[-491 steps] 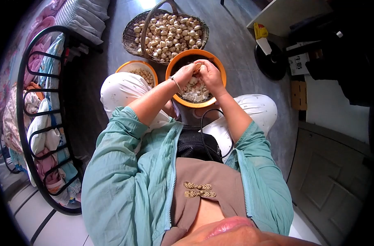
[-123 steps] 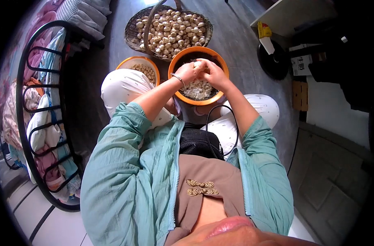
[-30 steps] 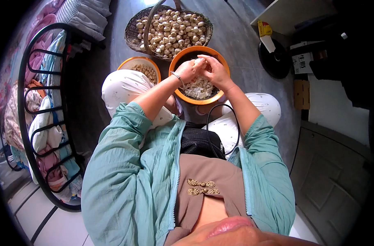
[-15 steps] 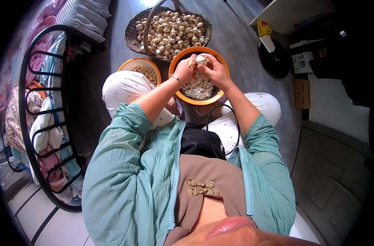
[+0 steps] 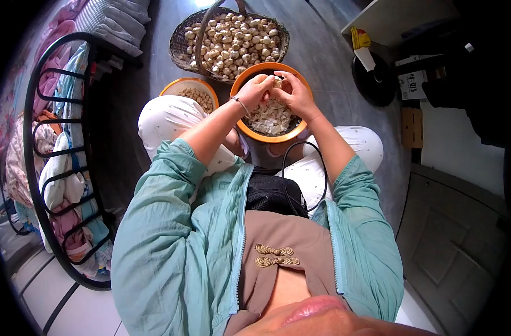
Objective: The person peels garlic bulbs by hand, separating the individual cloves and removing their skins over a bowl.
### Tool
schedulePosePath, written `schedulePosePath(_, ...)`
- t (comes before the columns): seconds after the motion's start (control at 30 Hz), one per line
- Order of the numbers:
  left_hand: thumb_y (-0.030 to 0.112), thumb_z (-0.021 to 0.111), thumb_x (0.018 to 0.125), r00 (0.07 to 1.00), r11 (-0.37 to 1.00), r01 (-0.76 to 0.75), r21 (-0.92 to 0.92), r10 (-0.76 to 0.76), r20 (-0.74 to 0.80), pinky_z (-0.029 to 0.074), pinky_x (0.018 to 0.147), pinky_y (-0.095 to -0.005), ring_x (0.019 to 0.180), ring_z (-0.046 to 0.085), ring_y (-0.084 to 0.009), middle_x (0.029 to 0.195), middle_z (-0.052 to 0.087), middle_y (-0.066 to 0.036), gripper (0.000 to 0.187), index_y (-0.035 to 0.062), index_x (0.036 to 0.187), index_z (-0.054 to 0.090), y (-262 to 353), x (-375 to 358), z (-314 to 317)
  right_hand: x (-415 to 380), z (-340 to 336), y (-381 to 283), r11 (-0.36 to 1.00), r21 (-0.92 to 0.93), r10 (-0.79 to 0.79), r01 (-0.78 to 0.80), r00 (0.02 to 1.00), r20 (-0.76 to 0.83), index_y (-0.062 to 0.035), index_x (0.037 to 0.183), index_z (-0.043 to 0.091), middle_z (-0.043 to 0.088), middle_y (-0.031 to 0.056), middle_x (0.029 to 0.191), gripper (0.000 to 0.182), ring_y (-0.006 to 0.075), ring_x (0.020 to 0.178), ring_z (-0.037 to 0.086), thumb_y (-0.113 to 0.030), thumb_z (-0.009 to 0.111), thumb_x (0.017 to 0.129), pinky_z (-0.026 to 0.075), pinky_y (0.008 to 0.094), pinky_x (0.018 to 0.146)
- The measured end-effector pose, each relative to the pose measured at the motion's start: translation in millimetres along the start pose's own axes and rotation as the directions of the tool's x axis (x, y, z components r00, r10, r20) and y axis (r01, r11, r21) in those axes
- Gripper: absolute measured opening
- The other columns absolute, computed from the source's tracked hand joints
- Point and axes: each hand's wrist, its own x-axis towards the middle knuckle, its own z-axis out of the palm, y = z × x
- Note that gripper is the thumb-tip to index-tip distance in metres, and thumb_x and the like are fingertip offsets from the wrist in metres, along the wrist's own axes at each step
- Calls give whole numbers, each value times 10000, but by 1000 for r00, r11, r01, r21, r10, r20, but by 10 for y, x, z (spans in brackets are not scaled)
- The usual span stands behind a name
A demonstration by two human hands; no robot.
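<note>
Over the orange-rimmed bowl (image 5: 307,87), my two hands meet around a garlic bulb (image 5: 277,82), most of it hidden by the fingers. My left hand (image 5: 256,91) is closed on the bulb's left side, its fingertips pressed near the top. From the right, my right hand (image 5: 296,96) curls its fingers and thumb around the same bulb. Below them, pale papery garlic skins (image 5: 269,119) fill the bowl, which sits between my knees.
A wicker basket (image 5: 180,56) heaped with whole garlic bulbs stands beyond the bowl. To the left is a smaller orange-rimmed bowl (image 5: 215,99) of loose cloves. A black metal bed frame (image 5: 32,151) runs along the left; a round black base (image 5: 373,89) stands at right.
My left hand has turned over the bulb, covering more of it, and its fingers have shifted toward the right hand. The right hand stays nearly in place.
</note>
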Motion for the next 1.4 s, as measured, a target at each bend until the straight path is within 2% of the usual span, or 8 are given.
schedulePosePath(0.4,225,427,944,997,909,18,-416,13,71,452,618,-253,656,498,-109,817,549,-34,263,27,1076,537,-19,-6,-33,40,-84,59,885,440,95,-152,984,149,-30,1225,504,609,17,932,372,78,761,557,-180,556,888,464,229,701)
schedulePosePath(0.63,28,460,874,990,905,-60,-421,108,92,488,741,-278,850,582,-178,985,584,-111,353,-5,1226,451,6,27,-22,60,-192,53,480,836,206,-266,961,187,-62,1063,546,581,22,866,308,140,745,587,-312,467,902,491,270,661)
schedulePosePath(0.8,48,514,890,994,951,-109,-288,101,-42,493,850,-298,1022,572,-207,1173,508,-139,411,3,1279,388,-25,15,42,38,-148,57,712,624,316,-321,941,123,-68,988,579,586,11,832,290,104,748,586,-340,571,889,477,242,630)
schedulePosePath(0.97,192,616,871,977,933,-204,297,211,11,502,840,-283,1016,568,-180,1220,471,-142,549,1,1308,345,-60,49,3,9,-21,43,973,213,76,-92,994,84,-28,948,622,631,28,827,211,91,726,581,-216,635,852,478,240,653)
schedulePosePath(1.13,164,620,866,983,965,-184,189,182,26,508,836,-294,1005,577,-189,1222,460,-138,558,0,1315,331,-71,40,40,11,-73,12,984,146,89,-98,994,68,-13,895,626,649,66,846,169,130,770,611,-175,600,855,485,275,697)
schedulePosePath(1.2,314,559,902,995,989,-86,-116,79,-66,529,755,-289,873,619,-170,1073,548,-110,440,15,1200,434,-73,28,75,16,-76,15,1000,-24,-2,1,999,-37,-14,884,618,648,92,828,174,170,756,621,-183,588,856,484,300,679)
schedulePosePath(1.3,499,452,908,977,980,197,-19,-194,91,514,607,-267,686,614,-137,850,599,-57,466,53,1035,503,17,-17,-22,18,-65,12,998,-55,-40,33,992,-124,-19,890,599,636,106,796,188,214,723,616,-203,580,859,481,321,673)
schedulePosePath(1.4,505,393,927,989,982,130,133,-138,48,415,464,-221,560,556,-100,701,565,-11,418,104,911,511,29,-69,76,-6,-32,6,997,-64,-52,47,996,-72,-25,888,575,619,117,776,226,225,715,609,-245,526,894,472,340,654)
